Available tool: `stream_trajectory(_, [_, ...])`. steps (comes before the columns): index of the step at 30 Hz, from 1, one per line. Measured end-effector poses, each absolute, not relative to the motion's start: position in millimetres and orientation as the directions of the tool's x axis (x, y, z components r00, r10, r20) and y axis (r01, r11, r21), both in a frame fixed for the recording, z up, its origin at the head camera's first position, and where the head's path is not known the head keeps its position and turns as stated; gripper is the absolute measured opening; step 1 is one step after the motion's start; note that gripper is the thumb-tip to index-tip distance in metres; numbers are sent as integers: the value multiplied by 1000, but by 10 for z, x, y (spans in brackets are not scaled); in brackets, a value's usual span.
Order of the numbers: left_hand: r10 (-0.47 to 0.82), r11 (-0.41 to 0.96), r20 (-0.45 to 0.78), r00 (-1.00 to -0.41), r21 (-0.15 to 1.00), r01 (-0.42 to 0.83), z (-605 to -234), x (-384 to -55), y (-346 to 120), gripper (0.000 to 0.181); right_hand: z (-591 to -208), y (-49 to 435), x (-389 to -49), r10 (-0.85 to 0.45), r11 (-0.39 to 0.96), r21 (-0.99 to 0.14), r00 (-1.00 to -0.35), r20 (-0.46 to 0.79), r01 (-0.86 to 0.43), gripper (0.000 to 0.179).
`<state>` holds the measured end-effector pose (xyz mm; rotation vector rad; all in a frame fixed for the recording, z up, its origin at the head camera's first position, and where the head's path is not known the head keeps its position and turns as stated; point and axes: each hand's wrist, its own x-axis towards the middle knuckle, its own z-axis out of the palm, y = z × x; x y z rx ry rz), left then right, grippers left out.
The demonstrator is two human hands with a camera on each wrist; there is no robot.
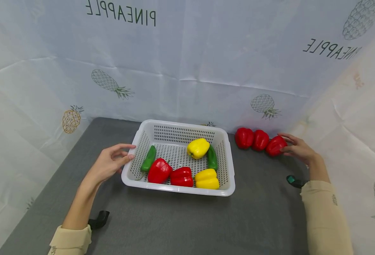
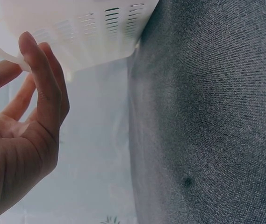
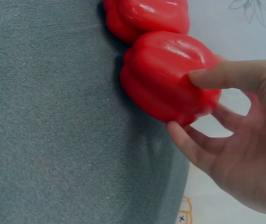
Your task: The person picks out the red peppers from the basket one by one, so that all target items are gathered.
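Note:
A white perforated plastic basket [image 1: 178, 190] stands on the grey table. My left hand [image 1: 108, 163] pinches its left rim; in the left wrist view, fingers [image 2: 44, 84] bend at the basket edge. Inside are two red bell peppers [image 1: 160, 171], two yellow bell peppers [image 1: 198, 148] and two green peppers [image 1: 148, 159]. To the right of the basket, three red bell peppers lie in a row. My right hand [image 1: 299, 148] grips the rightmost red bell pepper [image 3: 165, 77], thumb on one side and fingers on the other. Its neighbour, the middle red bell pepper [image 3: 151, 16], touches it.
The leftmost red bell pepper [image 1: 244, 138] of the row lies near the basket's right wall. Behind the grey table [image 1: 181, 223] hangs a white curtain [image 1: 187, 71] printed with pineapples, which also closes off both sides. Dark wrist mounts [image 1: 99, 219] show at both forearms.

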<state>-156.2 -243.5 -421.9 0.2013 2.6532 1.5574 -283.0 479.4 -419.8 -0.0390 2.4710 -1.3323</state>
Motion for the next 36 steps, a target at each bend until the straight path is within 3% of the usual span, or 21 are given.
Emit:
stream_trajectory(18, [137,485,18,-990,870,83,-4225,-1559,-2425,49,-4370,4703,-2819,-26,579,-787,-960,-279,213,88])
stream_trajectory(36, [131,494,12,-991,866,76,-4236,-1560,-2417,50,-4401,4600,-2778,54,601,-779,-982,-180,176,86])
